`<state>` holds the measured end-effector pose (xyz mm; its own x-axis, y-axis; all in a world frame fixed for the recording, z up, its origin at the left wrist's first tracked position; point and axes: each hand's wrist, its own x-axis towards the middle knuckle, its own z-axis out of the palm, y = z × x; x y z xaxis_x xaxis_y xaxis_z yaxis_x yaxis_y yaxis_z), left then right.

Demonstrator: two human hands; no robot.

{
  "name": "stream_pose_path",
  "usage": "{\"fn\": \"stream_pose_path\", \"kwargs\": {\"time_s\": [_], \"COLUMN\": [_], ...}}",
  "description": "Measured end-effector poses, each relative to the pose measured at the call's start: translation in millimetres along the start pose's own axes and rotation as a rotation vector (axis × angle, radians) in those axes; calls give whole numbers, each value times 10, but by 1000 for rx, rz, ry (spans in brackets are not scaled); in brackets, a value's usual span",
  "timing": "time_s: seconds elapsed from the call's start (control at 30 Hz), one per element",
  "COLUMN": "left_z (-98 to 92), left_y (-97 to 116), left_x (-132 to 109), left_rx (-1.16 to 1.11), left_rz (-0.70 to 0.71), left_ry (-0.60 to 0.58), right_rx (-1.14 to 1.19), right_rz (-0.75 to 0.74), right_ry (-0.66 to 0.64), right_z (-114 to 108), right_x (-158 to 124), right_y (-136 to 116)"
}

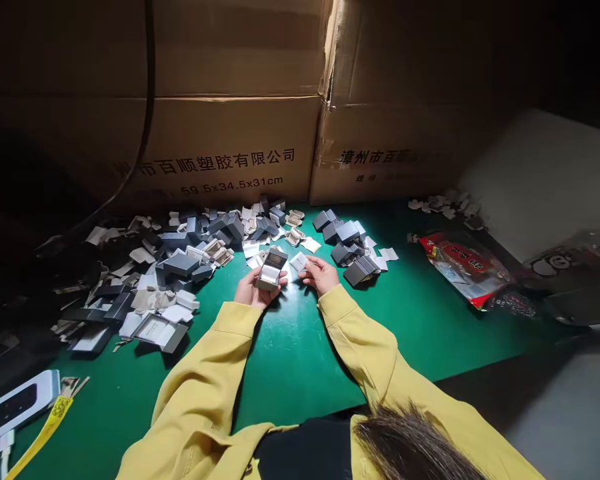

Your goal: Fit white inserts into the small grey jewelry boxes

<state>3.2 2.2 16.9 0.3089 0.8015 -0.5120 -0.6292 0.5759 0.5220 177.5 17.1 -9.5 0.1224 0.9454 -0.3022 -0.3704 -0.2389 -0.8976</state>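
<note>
My left hand (253,292) is closed around a small grey hinged box (271,268) with its lid open, held just above the green table (290,347). My right hand (321,273) pinches a small white pad (299,261) right beside the open box. Both arms wear yellow sleeves. A heap of grey boxes and white and beige inserts (165,273) lies to the left. A smaller cluster of closed grey boxes (350,250) sits to the right of my right hand.
Two big cardboard cartons (230,133) stand along the back edge. A red and clear plastic bag (463,267) lies at the right, with a white sheet (545,180) behind it. A white device (15,403) with a yellow strap is at the near left.
</note>
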Motion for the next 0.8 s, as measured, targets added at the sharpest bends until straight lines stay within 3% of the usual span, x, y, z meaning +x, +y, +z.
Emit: {"fn": "stream_pose_path", "kwargs": {"time_s": [0.23, 0.4, 0.57, 0.7, 0.8], "left_z": [-55, -85, -112, -110, -107], "left_y": [-6, -11, -61, -81, -89], "left_x": [35, 11, -30, -48, -56], "left_rx": [-8, 25, 117, 173, 215], "left_rz": [11, -33, -24, 13, 19], "left_ry": [-12, -91, -288, -282, -257], "right_rx": [-48, -138, -356, -571, -702], "right_rz": [28, -101, -565, -984, -1160], "right_ry": [-91, -27, 146, 92, 67], "right_z": [50, 53, 23, 45, 73], "right_x": [-30, 11, -72, -203, -214], "right_y": [32, 41, -14, -62, -56]}}
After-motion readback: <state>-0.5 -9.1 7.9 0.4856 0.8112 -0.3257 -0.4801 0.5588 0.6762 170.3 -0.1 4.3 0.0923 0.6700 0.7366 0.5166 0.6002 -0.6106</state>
